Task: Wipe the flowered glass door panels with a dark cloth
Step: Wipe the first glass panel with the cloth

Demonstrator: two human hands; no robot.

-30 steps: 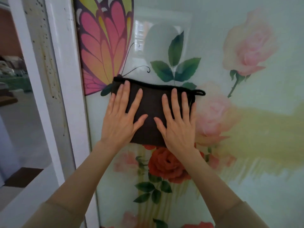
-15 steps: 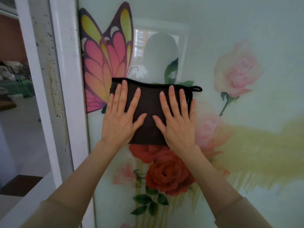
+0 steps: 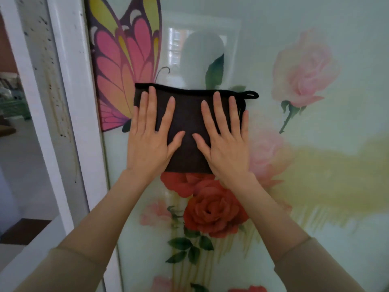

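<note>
A dark brown cloth with a small hanging loop at its right corner lies flat against the flowered glass door panel. My left hand presses its left half, fingers spread and pointing up. Beside it my right hand presses the right half the same way. The cloth sits beside the lower wing of a printed pink butterfly and just above a printed red rose. Pale pink roses are printed to the right.
A white door frame with dark specks and yellowish streaks runs down the left of the panel. Beyond it a room with a pale floor shows. The glass reflects a window and a blurred figure above the cloth.
Both hands have slid the cloth upward on the glass. It now covers the lower green leaves, and more of the red rose shows beneath it.
</note>
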